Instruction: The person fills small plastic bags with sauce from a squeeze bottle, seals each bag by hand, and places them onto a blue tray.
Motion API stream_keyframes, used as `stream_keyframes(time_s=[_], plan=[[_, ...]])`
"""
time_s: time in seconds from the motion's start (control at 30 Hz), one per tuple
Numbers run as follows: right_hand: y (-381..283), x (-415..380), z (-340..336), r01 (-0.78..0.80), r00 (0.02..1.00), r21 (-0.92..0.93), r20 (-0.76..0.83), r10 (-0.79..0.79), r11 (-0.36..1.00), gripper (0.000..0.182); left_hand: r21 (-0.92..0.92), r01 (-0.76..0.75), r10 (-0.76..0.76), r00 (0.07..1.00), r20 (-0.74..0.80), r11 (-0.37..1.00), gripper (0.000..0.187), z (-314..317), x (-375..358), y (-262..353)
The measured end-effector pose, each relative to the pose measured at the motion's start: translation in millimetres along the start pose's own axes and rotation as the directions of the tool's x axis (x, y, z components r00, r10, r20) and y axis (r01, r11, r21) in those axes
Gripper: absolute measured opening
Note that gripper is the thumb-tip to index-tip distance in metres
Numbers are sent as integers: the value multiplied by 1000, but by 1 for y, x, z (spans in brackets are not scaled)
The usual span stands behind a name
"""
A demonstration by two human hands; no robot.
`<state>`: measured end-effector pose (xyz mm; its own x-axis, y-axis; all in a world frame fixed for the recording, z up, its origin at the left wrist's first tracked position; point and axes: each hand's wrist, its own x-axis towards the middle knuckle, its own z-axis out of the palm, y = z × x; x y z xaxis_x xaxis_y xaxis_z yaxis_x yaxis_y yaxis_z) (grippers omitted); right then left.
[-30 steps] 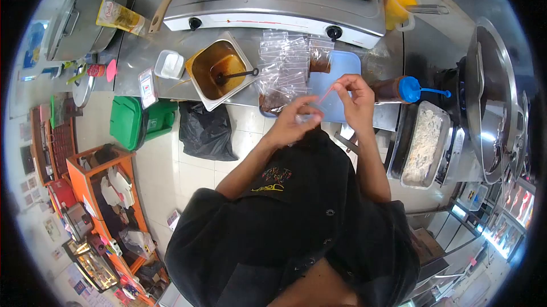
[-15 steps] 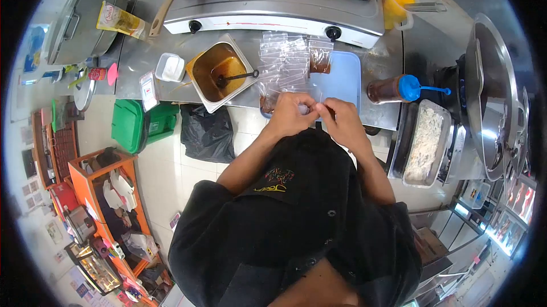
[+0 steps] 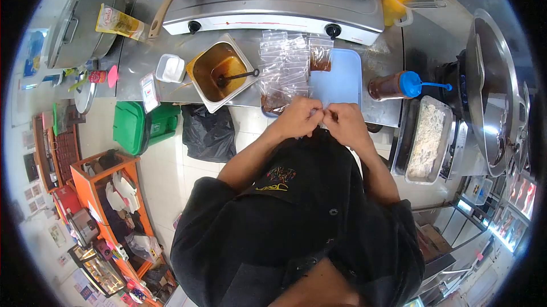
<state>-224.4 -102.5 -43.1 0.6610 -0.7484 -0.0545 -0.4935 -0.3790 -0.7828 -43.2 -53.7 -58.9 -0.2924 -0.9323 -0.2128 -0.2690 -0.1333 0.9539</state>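
My left hand (image 3: 299, 117) and my right hand (image 3: 345, 125) are close together in front of my apron, fingers pinched. Between them is a bit of clear plastic (image 3: 321, 114), apparently a small zip bag mostly hidden by the fingers. Just beyond my hands lies a blue tray (image 3: 341, 82). Overlapping clear zip bags (image 3: 285, 68) cover its left part, some holding dark brown sauce. One filled sauce bag (image 3: 321, 61) lies flat at the tray's upper middle.
Left of the bags, a metal pan (image 3: 200, 73) holds brown sauce and a dark ladle (image 3: 236, 77). A blue-capped sauce bottle (image 3: 393, 86) lies to the right, near a tray of flour (image 3: 426, 139). Behind stands a gas stove (image 3: 268, 8).
Both hands have moved slightly down toward my body, still pinched together at the clear plastic. Things on the counter have stayed in place.
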Motion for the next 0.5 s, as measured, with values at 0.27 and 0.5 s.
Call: stream_keyframes(time_s=[0.27,0.5], plan=[[-6,5,-15,-310,934,-331,-280,220,892,23,290,-126,244,874,-420,949,13,12,11,-8],[2,-3,-39,-172,985,-200,-43,167,964,25,284,-444,506,839,-202,850,53,-3,17,20]])
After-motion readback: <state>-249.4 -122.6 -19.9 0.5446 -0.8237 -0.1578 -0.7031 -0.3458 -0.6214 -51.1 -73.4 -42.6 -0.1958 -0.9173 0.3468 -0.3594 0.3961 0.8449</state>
